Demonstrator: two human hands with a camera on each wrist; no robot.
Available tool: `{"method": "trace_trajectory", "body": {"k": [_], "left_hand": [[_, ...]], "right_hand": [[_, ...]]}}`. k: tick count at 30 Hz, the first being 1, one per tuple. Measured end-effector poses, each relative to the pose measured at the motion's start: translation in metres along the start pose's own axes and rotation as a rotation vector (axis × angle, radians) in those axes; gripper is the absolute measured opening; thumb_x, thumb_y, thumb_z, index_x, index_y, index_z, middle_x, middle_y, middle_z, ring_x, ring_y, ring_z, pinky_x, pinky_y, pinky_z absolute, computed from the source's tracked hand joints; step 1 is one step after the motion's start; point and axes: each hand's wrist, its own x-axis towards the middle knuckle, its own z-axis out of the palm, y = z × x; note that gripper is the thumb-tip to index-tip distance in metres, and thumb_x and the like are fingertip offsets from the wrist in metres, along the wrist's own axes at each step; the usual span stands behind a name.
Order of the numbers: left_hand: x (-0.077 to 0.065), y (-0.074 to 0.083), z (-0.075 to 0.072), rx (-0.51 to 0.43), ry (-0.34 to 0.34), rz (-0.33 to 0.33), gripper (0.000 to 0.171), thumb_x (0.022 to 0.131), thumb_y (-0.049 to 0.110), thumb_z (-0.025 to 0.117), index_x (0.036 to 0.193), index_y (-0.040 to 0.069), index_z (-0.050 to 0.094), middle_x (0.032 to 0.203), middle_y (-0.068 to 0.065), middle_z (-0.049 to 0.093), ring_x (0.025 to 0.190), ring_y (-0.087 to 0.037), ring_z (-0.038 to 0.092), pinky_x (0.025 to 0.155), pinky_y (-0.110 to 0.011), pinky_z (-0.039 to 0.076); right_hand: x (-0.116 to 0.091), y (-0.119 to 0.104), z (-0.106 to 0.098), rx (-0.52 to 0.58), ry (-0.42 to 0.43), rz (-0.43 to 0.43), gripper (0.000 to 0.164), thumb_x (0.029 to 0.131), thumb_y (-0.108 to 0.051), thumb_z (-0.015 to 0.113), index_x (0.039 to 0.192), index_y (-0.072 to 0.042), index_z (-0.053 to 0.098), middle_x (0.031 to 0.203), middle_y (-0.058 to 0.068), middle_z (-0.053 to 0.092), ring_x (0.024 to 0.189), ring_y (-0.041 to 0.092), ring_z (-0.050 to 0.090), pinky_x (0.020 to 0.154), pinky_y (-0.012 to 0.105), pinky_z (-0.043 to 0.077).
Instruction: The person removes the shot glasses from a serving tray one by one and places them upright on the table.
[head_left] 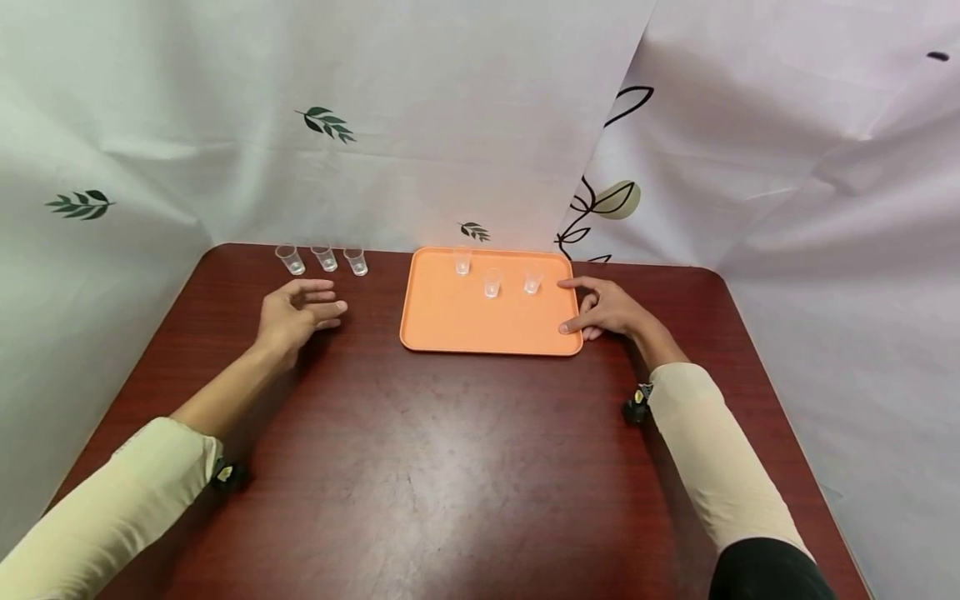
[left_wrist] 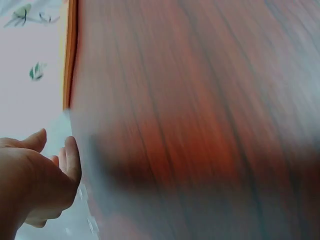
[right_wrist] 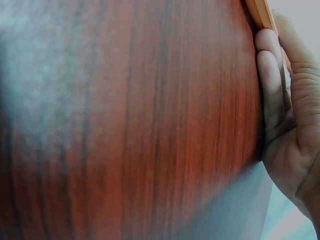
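Observation:
An orange tray [head_left: 450, 325] lies toward the back of the brown table, with three small clear plastic cups [head_left: 492, 283] standing on it. My right hand [head_left: 603, 307] grips the tray's right edge, thumb over the rim and other fingers against the side. In the right wrist view the tray's corner [right_wrist: 261, 14] shows between thumb and fingers. My left hand [head_left: 300, 315] hovers left of the tray, fingers loosely bent, holding nothing. Just beyond it, three more clear cups [head_left: 324, 258] stand in a row along the table's back edge.
The dark red-brown wooden table [head_left: 420, 467] extends toward me, shiny in the middle. A white sheet [head_left: 375, 183] with leaf prints hangs right behind the back edge, and more sheeting rises at both sides.

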Motion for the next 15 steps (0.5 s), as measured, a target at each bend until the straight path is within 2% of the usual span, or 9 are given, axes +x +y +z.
{"method": "trace_trajectory", "body": {"k": [3,8,11,15], "left_hand": [[-0.001,-0.002,0.018,0.043,-0.028,0.024,0.036,0.096,-0.008,0.085,0.126,0.006,0.071,0.103,0.003,0.079,0.082,-0.003,0.081,0.078,-0.027,0.072],[-0.005,-0.006,0.050,0.111,-0.070,0.063,0.046,0.096,-0.004,0.087,0.137,-0.009,0.067,0.105,0.002,0.079,0.087,-0.001,0.080,0.080,-0.026,0.072],[-0.005,-0.009,0.070,0.124,-0.096,0.080,0.054,0.095,-0.003,0.087,0.142,-0.014,0.064,0.114,-0.008,0.078,0.090,-0.002,0.079,0.082,-0.025,0.071],[-0.003,-0.011,0.096,0.133,-0.127,0.108,0.056,0.092,-0.002,0.090,0.141,-0.013,0.066,0.121,-0.020,0.075,0.093,-0.003,0.076,0.085,-0.020,0.069]], "right_hand": [[0.000,-0.001,0.000,-0.002,0.000,0.003,0.094,0.085,-0.009,0.101,0.166,-0.018,0.055,0.069,0.000,0.062,0.049,0.010,0.066,0.053,0.028,0.065],[0.001,0.000,0.000,0.003,-0.005,0.002,0.094,0.086,-0.008,0.100,0.167,-0.017,0.054,0.068,-0.001,0.062,0.049,0.010,0.066,0.053,0.028,0.065],[0.002,0.001,0.000,0.008,-0.007,0.000,0.094,0.085,-0.008,0.100,0.166,-0.017,0.054,0.068,0.000,0.062,0.049,0.010,0.066,0.053,0.029,0.065],[0.002,0.002,0.000,0.011,-0.002,0.007,0.093,0.084,-0.009,0.101,0.165,-0.018,0.056,0.068,0.000,0.062,0.049,0.010,0.067,0.054,0.029,0.066]]}}
